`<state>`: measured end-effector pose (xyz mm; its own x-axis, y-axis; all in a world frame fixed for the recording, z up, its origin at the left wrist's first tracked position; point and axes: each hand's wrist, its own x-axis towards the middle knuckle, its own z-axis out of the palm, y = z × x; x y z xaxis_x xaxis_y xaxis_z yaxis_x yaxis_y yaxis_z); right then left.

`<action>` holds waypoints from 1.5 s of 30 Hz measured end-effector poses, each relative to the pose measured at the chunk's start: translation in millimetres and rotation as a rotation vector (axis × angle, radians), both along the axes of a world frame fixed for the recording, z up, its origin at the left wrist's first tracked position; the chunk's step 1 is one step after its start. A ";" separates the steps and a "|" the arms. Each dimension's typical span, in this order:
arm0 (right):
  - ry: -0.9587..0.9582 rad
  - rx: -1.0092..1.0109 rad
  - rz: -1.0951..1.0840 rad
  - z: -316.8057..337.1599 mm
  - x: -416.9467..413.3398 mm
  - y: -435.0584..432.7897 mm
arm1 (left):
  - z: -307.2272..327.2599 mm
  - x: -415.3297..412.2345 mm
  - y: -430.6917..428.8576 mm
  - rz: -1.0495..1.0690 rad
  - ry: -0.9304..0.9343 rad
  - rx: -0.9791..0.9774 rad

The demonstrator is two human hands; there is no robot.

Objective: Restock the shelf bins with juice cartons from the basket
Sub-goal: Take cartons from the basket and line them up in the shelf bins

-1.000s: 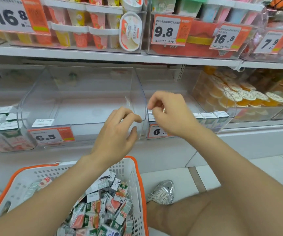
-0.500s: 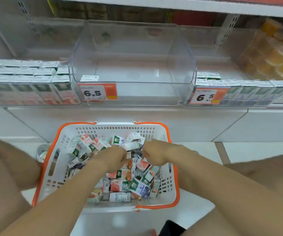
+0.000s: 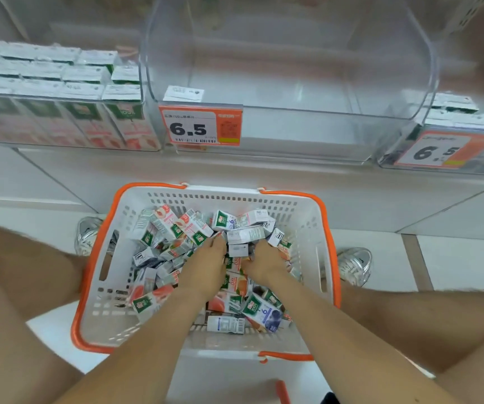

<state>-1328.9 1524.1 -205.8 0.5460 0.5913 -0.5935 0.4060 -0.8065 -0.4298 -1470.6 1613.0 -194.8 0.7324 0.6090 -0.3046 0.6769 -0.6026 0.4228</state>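
The left hand point(image 3: 205, 266) and right hand point(image 3: 264, 262) were sunk in the small jumbled juice cartons point(image 3: 194, 225) at the centre of the white, orange-rimmed plastic basket point(image 3: 308, 217), likely gathering stock for the empty clear plastic shelf bin point(image 3: 293, 135) above. With the fingers buried in the heap, I couldn't tell their grip.

Basket point(image 3: 302, 217): white lattice walls, orange rim. Cartons point(image 3: 194, 225): green, white, peach-pink print. Price tag point(image 3: 200, 128): orange, white panel, black digits. Bin point(image 3: 287, 68): clear.

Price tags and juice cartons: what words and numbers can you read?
"6.5": orange price tag on the clear empty plastic bin.
"6.5": second orange price tag, far right.
Tags' small print: blurred.
Small juice cartons in the white orange-rimmed basket: print too blurred to read.
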 end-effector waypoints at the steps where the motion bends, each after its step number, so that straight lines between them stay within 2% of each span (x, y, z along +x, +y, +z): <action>1: -0.012 0.015 -0.040 -5.7 -3.5 1.3 | 0.4 2.8 1.0 0.000 -0.075 -0.003; 4: -0.047 0.028 -0.040 -15.9 -6.4 3.6 | 1.6 17.3 7.2 -0.091 -0.163 0.021; 9: -0.001 0.071 -0.041 1.2 -0.4 -0.9 | 1.6 39.2 21.3 -0.198 -0.003 0.141; 13: -0.029 0.061 -0.090 3.4 7.4 -8.7 | 2.0 40.6 19.9 -0.095 -0.069 0.039; 17: 0.100 0.101 -0.048 -0.8 -2.9 -8.4 | 4.0 27.5 14.6 -0.028 -0.175 -0.009; 20: 0.031 0.092 0.003 -8.1 -12.0 -2.2 | 3.6 11.5 12.4 0.001 -0.289 -0.004; 23: 0.019 0.017 0.038 0.8 0.5 5.8 | 11.2 2.9 14.9 0.125 -0.376 -0.063; 26: 0.207 -0.023 0.034 29.4 30.7 5.3 | 23.7 2.0 27.9 0.290 -0.430 -0.178; 28: 0.438 0.057 -0.051 54.3 48.8 -3.8 | 34.3 1.7 38.0 0.342 -0.421 -0.214; 30: 0.640 0.160 -0.142 78.6 59.5 -14.8 | 46.1 0.1 46.5 0.403 -0.490 -0.343; 32: 0.744 0.226 -0.180 96.8 63.2 -24.8 | 62.9 -2.2 50.6 0.463 -0.558 -0.505; 34: 0.793 0.304 -0.234 106.2 62.6 -31.5 | 79.0 -3.5 52.8 0.471 -0.598 -0.549; 37: 0.819 0.401 -0.270 117.6 58.3 -37.6 | 104.8 -3.5 48.8 0.435 -0.642 -0.554; 40: 0.802 0.398 -0.190 133.0 52.5 -36.7 | 125.8 -7.0 46.8 0.401 -0.690 -0.537; 45: 0.554 0.398 -0.016 178.5 35.0 -21.3 | 181.3 -14.3 44.5 0.340 -0.794 -0.385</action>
